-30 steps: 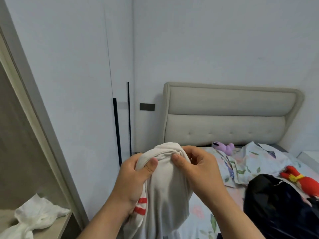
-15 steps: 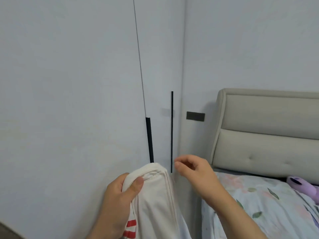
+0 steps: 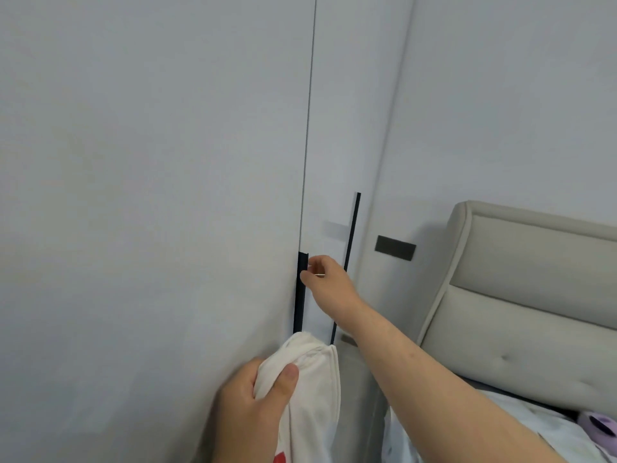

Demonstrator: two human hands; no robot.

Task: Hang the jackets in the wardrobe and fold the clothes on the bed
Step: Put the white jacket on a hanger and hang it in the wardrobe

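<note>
My left hand (image 3: 248, 409) grips a bunched cream-white jacket (image 3: 312, 392) with red stripes low at the bottom edge of the view. My right hand (image 3: 325, 279) reaches out to the white wardrobe door (image 3: 150, 195), and its fingertips curl onto the black vertical handle strip (image 3: 301, 292) at the door's edge. The rest of the jacket hangs below the frame, out of sight.
A second black handle strip (image 3: 347, 262) runs down the neighbouring door (image 3: 340, 145). A dark wall plate (image 3: 395, 247) sits beside the beige padded headboard (image 3: 534, 295). The bed with floral bedding (image 3: 521, 409) and a purple plush toy (image 3: 597, 424) lies at the lower right.
My right hand let go of the jacket and moved up and forward to the black door handle. The view swung left from the bed toward the wardrobe doors. The left hand keeps its grip.
</note>
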